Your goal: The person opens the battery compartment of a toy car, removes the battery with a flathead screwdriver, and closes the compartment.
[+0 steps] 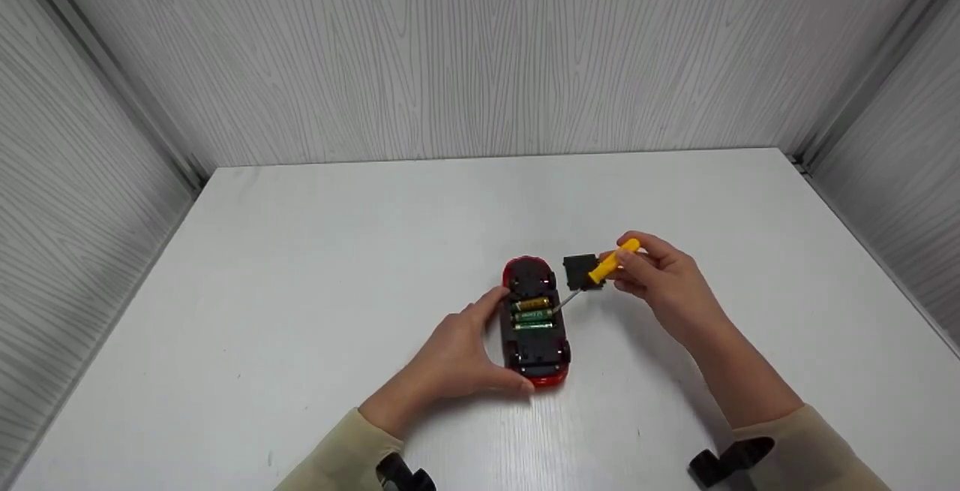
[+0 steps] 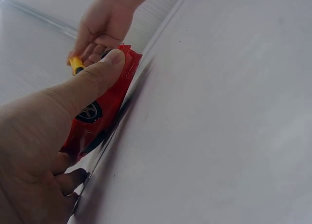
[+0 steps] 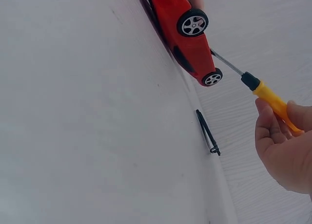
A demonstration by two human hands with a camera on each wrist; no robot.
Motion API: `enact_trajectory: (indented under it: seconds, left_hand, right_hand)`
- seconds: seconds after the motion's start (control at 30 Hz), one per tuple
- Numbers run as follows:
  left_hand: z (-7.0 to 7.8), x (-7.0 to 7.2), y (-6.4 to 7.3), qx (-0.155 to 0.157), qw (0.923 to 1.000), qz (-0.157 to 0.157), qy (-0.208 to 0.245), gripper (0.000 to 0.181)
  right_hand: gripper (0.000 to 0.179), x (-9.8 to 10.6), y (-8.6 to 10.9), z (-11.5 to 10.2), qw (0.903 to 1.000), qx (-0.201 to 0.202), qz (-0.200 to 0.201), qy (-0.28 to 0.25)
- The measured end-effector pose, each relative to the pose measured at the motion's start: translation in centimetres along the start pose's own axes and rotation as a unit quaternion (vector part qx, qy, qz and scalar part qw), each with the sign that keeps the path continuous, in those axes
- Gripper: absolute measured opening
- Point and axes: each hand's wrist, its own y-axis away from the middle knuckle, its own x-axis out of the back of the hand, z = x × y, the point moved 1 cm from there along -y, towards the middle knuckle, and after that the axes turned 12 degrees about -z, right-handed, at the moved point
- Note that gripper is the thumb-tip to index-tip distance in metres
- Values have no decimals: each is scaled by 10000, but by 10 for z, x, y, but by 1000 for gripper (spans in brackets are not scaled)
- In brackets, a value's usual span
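Observation:
A red toy car (image 1: pixel 536 352) lies upside down on the white table, its black underside facing up. Three batteries (image 1: pixel 533 315) sit in its uncovered compartment, one gold-coloured and two green. My left hand (image 1: pixel 457 356) grips the car, thumb at its near end and fingers along its left side. Between thumb and fingers, my right hand (image 1: pixel 664 281) holds a yellow-handled screwdriver (image 1: pixel 615 260). The metal shaft slants down to the right end of the batteries; whether the tip touches one cannot be made out. In the right wrist view, the car's wheels (image 3: pixel 193 23) show side-on.
A black battery cover (image 1: pixel 580 271) lies on the table just right of the car's far end, partly behind the screwdriver. Pale wood-grain panels (image 1: pixel 480 55) close off the back and both sides of the white table (image 1: pixel 337 251). Black straps with camera mounts (image 1: pixel 731 461) sit on both sleeves.

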Motion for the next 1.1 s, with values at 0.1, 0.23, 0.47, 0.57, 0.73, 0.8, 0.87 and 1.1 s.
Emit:
enact_trajectory:
  seconds: [0.1,0.23,0.47,0.57,0.73,0.8,0.87,1.1]
  left_hand:
    - [0,0,0,-40,10000,19,26,132]
    - [-1,0,0,-89,10000,29,8,132]
    - [-2,-1,-2,-152,9999,26,-36,132]
    - [-2,-1,-3,-151,9999,22,-57,133]
    - [-1,-1,-2,-56,10000,-5,-37,133]
    - [-1,-1,-1,7,10000,-26,-22,134]
    - [0,-1,-1,40,10000,-41,-13,134]
    - [1,-1,-1,-7,10000,-30,-17,133]
  right_hand:
    - [39,1,-1,3,9996,-122,-26,-259]
    - [36,1,-2,3,9991,-143,25,-397]
    - [34,0,1,-3,9998,134,65,-100]
    - [30,-2,3,-7,9987,454,66,214]
    - [24,-9,8,-18,9893,1085,-7,972]
    - [20,-13,11,-22,9829,1298,-46,1306]
    - [18,-18,14,-27,9759,1456,-85,1621]
    - [14,-28,21,-34,9665,1617,-197,1984]
